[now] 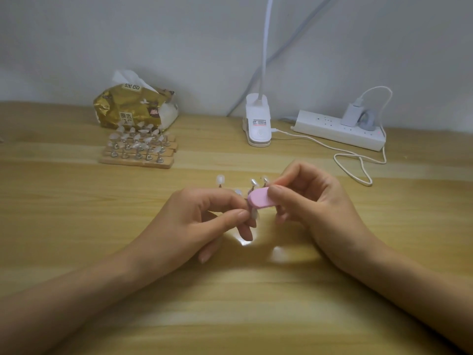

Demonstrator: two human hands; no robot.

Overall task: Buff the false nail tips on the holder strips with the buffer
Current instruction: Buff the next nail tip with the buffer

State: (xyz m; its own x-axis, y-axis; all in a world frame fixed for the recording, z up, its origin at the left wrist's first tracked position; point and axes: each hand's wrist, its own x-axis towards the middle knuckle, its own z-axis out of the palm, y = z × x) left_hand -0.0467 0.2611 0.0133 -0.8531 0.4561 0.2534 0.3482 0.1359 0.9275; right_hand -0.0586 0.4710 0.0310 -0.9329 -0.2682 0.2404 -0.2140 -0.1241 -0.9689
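In the head view, a pink oval buffer (258, 199) with a matt surface is pinched between the thumb and curled fingers of the right hand (309, 201), over the middle of the wooden table (256, 303). Its rounded end is laid against a pale, translucent nail tip (254, 214), which is pinched by thumb and forefinger of the left hand (204, 221). Just behind, more tips (220, 179) are seen on thin stems. Wooden holder strips (138, 156) are stacked at the back left, beside a crinkled golden tissue pack (128, 106).
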